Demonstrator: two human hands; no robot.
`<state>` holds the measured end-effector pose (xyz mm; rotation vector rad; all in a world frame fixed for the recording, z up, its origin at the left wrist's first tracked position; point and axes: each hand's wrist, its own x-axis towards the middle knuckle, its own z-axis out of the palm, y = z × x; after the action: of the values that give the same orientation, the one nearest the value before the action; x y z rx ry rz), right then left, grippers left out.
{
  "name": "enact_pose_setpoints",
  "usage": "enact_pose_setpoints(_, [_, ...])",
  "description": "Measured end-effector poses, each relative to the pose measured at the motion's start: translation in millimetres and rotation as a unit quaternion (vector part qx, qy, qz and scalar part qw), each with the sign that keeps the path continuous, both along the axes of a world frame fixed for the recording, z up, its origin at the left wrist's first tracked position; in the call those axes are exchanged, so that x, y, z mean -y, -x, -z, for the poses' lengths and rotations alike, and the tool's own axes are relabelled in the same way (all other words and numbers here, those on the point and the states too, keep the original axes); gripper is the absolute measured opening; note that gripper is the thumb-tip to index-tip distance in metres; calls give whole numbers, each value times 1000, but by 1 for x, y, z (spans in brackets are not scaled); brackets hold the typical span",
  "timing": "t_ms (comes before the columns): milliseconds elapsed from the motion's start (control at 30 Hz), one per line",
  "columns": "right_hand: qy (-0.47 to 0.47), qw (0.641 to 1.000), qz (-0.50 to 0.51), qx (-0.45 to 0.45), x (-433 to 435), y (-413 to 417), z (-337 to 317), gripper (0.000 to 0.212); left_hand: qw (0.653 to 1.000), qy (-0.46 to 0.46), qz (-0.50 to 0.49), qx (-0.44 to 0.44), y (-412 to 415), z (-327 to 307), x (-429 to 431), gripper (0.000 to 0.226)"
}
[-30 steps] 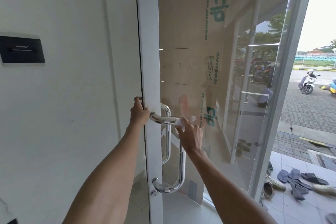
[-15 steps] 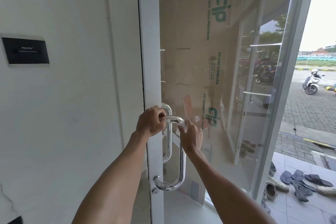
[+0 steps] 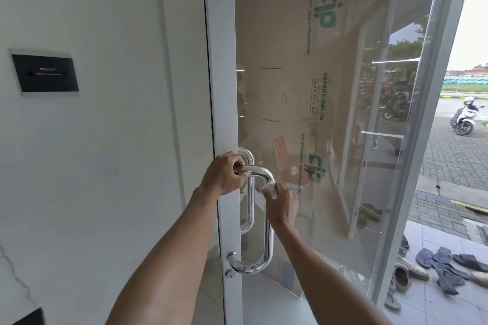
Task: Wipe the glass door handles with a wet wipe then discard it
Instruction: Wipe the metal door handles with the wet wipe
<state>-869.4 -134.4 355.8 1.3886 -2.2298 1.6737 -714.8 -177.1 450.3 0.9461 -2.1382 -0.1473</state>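
Two chrome handles (image 3: 268,232) are mounted on the glass door (image 3: 330,113), one on each face; the far one is seen only through the glass, its upper bend hidden behind the left hand (image 3: 224,174). That hand's fingers are curled closed around the near handle's top bar. The right hand (image 3: 282,203) pinches one white wet wipe (image 3: 270,188) against the handle's upper bend; most of the wipe is concealed inside the closed fingers. Several sandals (image 3: 446,266) lie on the tiles outside, count unclear. One scooter (image 3: 464,116) stands beyond.

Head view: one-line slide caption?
Left hand steadies the door handle while right hand rubs it with a wipe.
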Motion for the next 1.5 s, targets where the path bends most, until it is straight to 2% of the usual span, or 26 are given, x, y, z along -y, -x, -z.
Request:
enact_pose_setpoints(133, [-21,1000,0,22,0,-2,6,19,1000,0,0,-1,0,0,1,10])
enact_pose_setpoints(233, [5,1000,-3,10,3,-1,-8,15,1000,-2,-1,0,0,0,4,11])
enact_pose_setpoints(333, [44,998,-22,-41,7,-2,-28,14,1000,-1,-2,-2,0,1,6,12])
enact_pose_setpoints(433, [41,996,-33,-73,10,-1,-32,15,1000,2,-2,-4,1,1,7,11])
enact_pose_setpoints(600, [31,999,-12,36,12,-1,-8,12,1000,1,1,-5,0,2,8,13])
enact_pose_setpoints(800, [-7,996,-18,82,8,-3,18,19,1000,-3,-5,-14,2,2,7,13])
enact_pose_setpoints(967, [-25,996,-27,82,5,2,16,25,1000,-3,-3,-14,2,3,8,14])
enact_pose_setpoints(1100, [40,997,-23,60,9,0,-8,16,1000,4,1,-15,1,3,8,13])
enact_pose_setpoints(1200, [50,998,-22,21,14,-1,-15,14,1000,4,2,-14,0,3,8,12])
enact_pose_setpoints(1500, [55,996,-9,75,15,-5,13,18,1000,0,1,-8,1,1,9,14])
